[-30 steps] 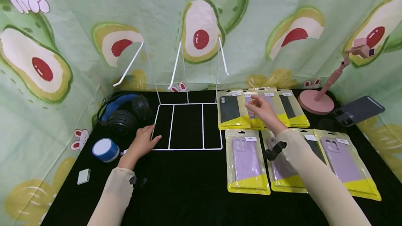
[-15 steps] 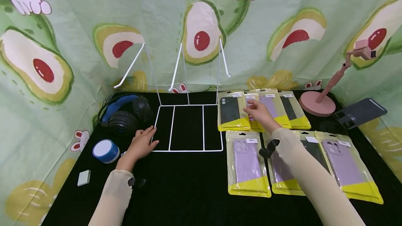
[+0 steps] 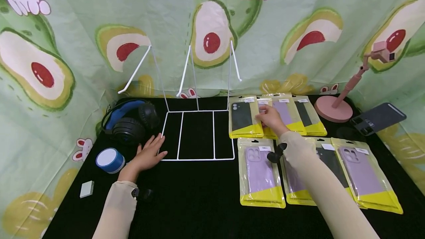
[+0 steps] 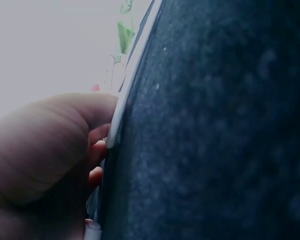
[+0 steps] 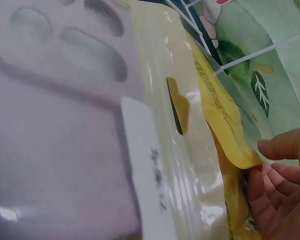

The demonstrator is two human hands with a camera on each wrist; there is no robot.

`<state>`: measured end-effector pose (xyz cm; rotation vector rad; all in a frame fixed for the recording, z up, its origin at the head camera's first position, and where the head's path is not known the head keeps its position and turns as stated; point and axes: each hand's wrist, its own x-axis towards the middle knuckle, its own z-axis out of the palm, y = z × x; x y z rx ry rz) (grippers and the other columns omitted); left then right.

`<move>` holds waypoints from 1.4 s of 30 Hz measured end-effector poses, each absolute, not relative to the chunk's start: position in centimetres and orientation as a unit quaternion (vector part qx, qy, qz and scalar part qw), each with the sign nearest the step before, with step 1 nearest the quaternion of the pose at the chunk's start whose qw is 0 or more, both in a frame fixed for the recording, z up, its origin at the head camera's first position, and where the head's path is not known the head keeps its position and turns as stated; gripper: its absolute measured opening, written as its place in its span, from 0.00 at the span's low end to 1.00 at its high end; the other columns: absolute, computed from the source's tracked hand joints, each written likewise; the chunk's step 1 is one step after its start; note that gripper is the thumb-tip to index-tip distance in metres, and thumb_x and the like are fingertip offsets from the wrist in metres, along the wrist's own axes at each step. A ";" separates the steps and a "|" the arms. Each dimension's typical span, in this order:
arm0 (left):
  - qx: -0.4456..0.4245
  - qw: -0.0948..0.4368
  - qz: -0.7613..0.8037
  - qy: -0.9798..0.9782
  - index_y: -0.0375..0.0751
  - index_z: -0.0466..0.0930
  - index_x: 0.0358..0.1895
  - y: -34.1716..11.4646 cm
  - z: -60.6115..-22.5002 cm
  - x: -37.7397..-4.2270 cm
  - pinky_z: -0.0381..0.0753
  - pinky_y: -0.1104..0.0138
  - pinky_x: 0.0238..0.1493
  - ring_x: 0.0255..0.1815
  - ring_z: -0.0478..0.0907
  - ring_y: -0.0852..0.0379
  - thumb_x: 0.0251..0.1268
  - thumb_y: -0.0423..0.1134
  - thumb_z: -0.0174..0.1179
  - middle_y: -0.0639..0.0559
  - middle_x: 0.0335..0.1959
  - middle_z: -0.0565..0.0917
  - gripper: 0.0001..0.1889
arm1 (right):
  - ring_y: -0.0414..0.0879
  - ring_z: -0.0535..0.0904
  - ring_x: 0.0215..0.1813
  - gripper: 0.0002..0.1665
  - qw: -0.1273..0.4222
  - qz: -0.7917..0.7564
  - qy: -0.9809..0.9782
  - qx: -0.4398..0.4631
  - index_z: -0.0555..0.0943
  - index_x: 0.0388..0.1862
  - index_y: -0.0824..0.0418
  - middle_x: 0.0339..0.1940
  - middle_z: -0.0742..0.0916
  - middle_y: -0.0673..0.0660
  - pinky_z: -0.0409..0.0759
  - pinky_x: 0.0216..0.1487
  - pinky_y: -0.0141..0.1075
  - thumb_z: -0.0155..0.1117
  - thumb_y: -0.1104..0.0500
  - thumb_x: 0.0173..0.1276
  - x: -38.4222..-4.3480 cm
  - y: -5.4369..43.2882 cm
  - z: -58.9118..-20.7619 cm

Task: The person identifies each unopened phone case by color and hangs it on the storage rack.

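Note:
My right hand (image 3: pixel 273 119) is at the right edge of a clear-and-yellow packet with a dark phone case (image 3: pixel 242 116), back row. In the right wrist view, its thumb and fingers pinch a packet's yellow corner (image 5: pixel 242 152). Under that hand, a packet with a lilac case is partly covered. My left hand (image 3: pixel 147 156) rests palm down, fingers extended, at the left side of a white wire rack (image 3: pixel 197 159). The left wrist view has the thumb against the white wire (image 4: pixel 131 77). Nearest the right wrist camera lies a packaged lilac phone case (image 5: pixel 60 155).
Blue-black headphones (image 3: pixel 129 128), a blue round speaker (image 3: pixel 111 161) and a small white box (image 3: pixel 87 189) lie left. In the front row are several packets, including a lilac case (image 3: pixel 259 172). A pink stand (image 3: pixel 333 108) and dark phone (image 3: pixel 378 118) are right. Rack prongs (image 3: pixel 184 71) stick forward.
My right hand has moved slightly left and down onto the dark case's packet edge, its thumb and fingers closing there. My left hand stays by the rack, fingers a little more spread.

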<state>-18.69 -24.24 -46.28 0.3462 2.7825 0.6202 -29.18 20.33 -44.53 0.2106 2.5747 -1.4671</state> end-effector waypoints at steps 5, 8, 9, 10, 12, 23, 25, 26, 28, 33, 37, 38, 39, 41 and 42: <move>0.119 0.151 0.228 0.954 0.35 0.47 0.74 -24.3 -46.4 -18.4 0.28 0.31 0.62 0.75 0.35 0.36 0.72 0.49 0.48 0.36 0.76 0.44 0.35 | 0.51 0.74 0.37 0.24 0.067 -0.467 0.877 0.094 0.71 0.59 0.69 0.48 0.78 0.64 0.76 0.34 0.32 0.59 0.63 0.65 -29.4 20.0 -45.2; 0.113 0.159 0.231 0.953 0.35 0.47 0.74 -24.2 -46.4 -18.2 0.27 0.32 0.62 0.75 0.34 0.36 0.72 0.49 0.47 0.37 0.76 0.42 0.35 | 0.51 0.73 0.38 0.22 0.061 -0.457 0.881 0.101 0.72 0.57 0.69 0.45 0.78 0.62 0.74 0.35 0.33 0.59 0.62 0.66 -29.5 19.9 -45.6; 0.113 0.158 0.229 0.954 0.36 0.47 0.74 -24.2 -46.4 -18.2 0.27 0.32 0.62 0.75 0.34 0.36 0.72 0.50 0.47 0.37 0.76 0.42 0.35 | 0.51 0.73 0.39 0.21 0.057 -0.457 0.882 0.100 0.73 0.56 0.69 0.44 0.78 0.62 0.74 0.36 0.33 0.59 0.62 0.66 -29.5 19.9 -45.7; 0.112 0.158 0.229 0.954 0.36 0.47 0.74 -24.1 -46.4 -18.2 0.27 0.32 0.62 0.75 0.34 0.37 0.72 0.50 0.47 0.38 0.76 0.42 0.35 | 0.51 0.73 0.40 0.20 0.053 -0.457 0.882 0.099 0.73 0.55 0.69 0.43 0.78 0.62 0.74 0.37 0.33 0.58 0.63 0.66 -29.4 19.8 -45.8; 0.110 0.157 0.224 0.956 0.36 0.47 0.75 -24.1 -46.5 -18.2 0.27 0.32 0.62 0.75 0.33 0.37 0.72 0.50 0.46 0.38 0.76 0.42 0.35 | 0.52 0.73 0.40 0.18 0.041 -0.457 0.884 0.094 0.75 0.52 0.70 0.41 0.78 0.62 0.73 0.38 0.34 0.58 0.63 0.66 -29.3 19.8 -45.8; 0.103 0.161 0.216 0.957 0.39 0.45 0.75 -24.7 -47.9 -18.9 0.24 0.33 0.62 0.75 0.30 0.38 0.72 0.54 0.44 0.41 0.77 0.39 0.37 | 0.48 0.71 0.36 0.10 -0.039 -0.488 0.867 0.094 0.75 0.41 0.70 0.34 0.79 0.60 0.69 0.37 0.32 0.54 0.62 0.68 -28.9 20.3 -46.2; 0.105 0.160 0.220 0.957 0.39 0.45 0.75 -24.7 -47.9 -18.9 0.24 0.33 0.62 0.75 0.31 0.38 0.71 0.56 0.44 0.40 0.77 0.40 0.37 | 0.46 0.69 0.35 0.10 -0.053 -0.499 0.860 0.090 0.74 0.41 0.70 0.32 0.77 0.57 0.67 0.37 0.31 0.53 0.62 0.69 -28.9 20.4 -46.3; 0.106 0.160 0.220 0.956 0.39 0.45 0.75 -24.7 -47.8 -18.9 0.24 0.33 0.62 0.75 0.31 0.38 0.72 0.55 0.44 0.40 0.77 0.40 0.37 | 0.45 0.69 0.34 0.09 -0.062 -0.513 0.852 0.087 0.73 0.41 0.70 0.31 0.76 0.55 0.67 0.36 0.30 0.54 0.63 0.69 -28.8 20.4 -46.2; 0.107 0.163 0.220 0.956 0.38 0.45 0.75 -24.5 -47.4 -18.8 0.24 0.33 0.62 0.75 0.30 0.38 0.72 0.53 0.44 0.40 0.77 0.40 0.36 | 0.41 0.68 0.31 0.08 -0.086 -0.538 0.835 0.074 0.73 0.41 0.70 0.27 0.75 0.50 0.66 0.34 0.28 0.55 0.63 0.70 -28.5 20.4 -46.0; 0.107 0.163 0.216 0.957 0.38 0.46 0.75 -23.9 -46.5 -18.5 0.25 0.33 0.62 0.75 0.32 0.37 0.73 0.50 0.45 0.39 0.76 0.40 0.35 | 0.32 0.65 0.24 0.08 -0.139 -0.608 0.781 0.033 0.70 0.40 0.72 0.21 0.74 0.41 0.64 0.26 0.24 0.56 0.66 0.69 -27.3 20.4 -43.9; 0.105 0.161 0.211 0.958 0.38 0.46 0.75 -23.9 -46.3 -18.5 0.25 0.33 0.63 0.75 0.31 0.38 0.73 0.50 0.45 0.39 0.77 0.40 0.35 | 0.33 0.65 0.23 0.02 -0.175 -0.670 0.721 0.007 0.71 0.36 0.68 0.21 0.77 0.41 0.64 0.24 0.23 0.55 0.70 0.68 -26.2 20.3 -41.1; 0.106 0.161 0.209 0.959 0.38 0.45 0.75 -24.0 -46.3 -18.5 0.25 0.33 0.63 0.75 0.31 0.38 0.73 0.50 0.44 0.40 0.77 0.40 0.35 | 0.33 0.66 0.22 0.03 -0.186 -0.684 0.705 0.001 0.72 0.35 0.65 0.21 0.78 0.42 0.64 0.24 0.23 0.55 0.71 0.68 -25.9 20.3 -40.4; 0.108 0.160 0.209 0.959 0.37 0.45 0.75 -24.1 -46.3 -18.6 0.25 0.33 0.63 0.75 0.31 0.38 0.73 0.51 0.44 0.39 0.77 0.40 0.35 | 0.34 0.66 0.22 0.06 -0.197 -0.696 0.691 -0.006 0.72 0.34 0.62 0.21 0.78 0.42 0.64 0.23 0.23 0.55 0.71 0.67 -25.5 20.4 -39.6; 0.110 0.159 0.208 0.959 0.37 0.46 0.75 -24.2 -46.2 -18.6 0.26 0.33 0.63 0.75 0.32 0.38 0.73 0.51 0.44 0.40 0.77 0.40 0.35 | 0.34 0.67 0.21 0.11 -0.222 -0.720 0.658 -0.021 0.73 0.31 0.58 0.21 0.80 0.43 0.65 0.23 0.23 0.56 0.73 0.66 -24.9 20.4 -38.0; 0.113 0.158 0.210 0.958 0.37 0.46 0.75 -24.2 -46.1 -18.7 0.26 0.33 0.63 0.75 0.32 0.37 0.73 0.51 0.45 0.39 0.76 0.41 0.35 | 0.35 0.68 0.21 0.12 -0.236 -0.730 0.641 -0.030 0.74 0.30 0.57 0.21 0.81 0.45 0.67 0.23 0.23 0.56 0.73 0.66 -24.5 20.5 -37.3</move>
